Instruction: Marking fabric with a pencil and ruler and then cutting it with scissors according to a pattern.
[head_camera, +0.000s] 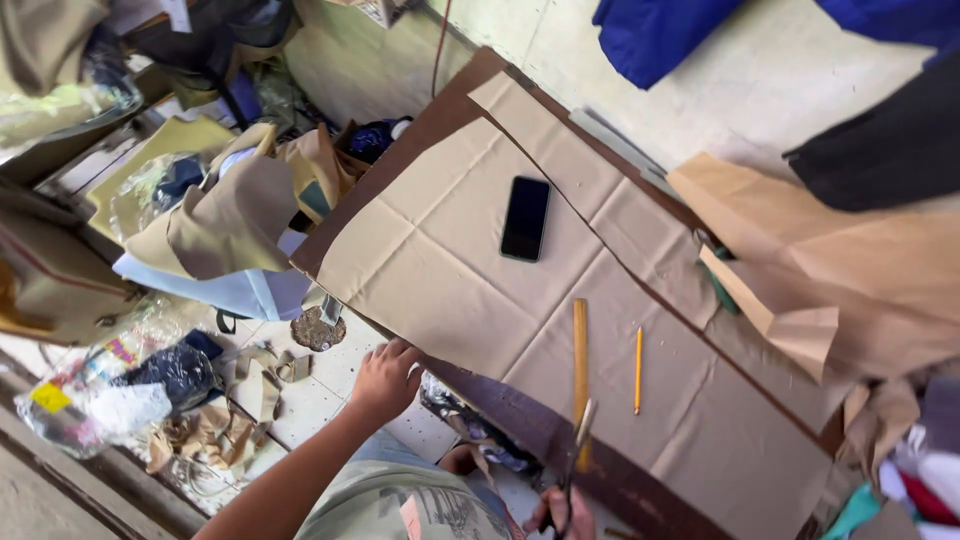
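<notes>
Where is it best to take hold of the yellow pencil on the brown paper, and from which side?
Grip the pencil at mid-shaft, from above, fingers closing across its thin width. It lies flat on the paper, clear of the ruler beside it. The right hand, holding scissors, is nearest.

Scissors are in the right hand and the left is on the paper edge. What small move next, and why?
Probably bring the scissors up to the near edge of the brown paper. The right hand holds them below the table, off the sheet, while the left hand already steadies that edge. The ruler lies close by.
</notes>
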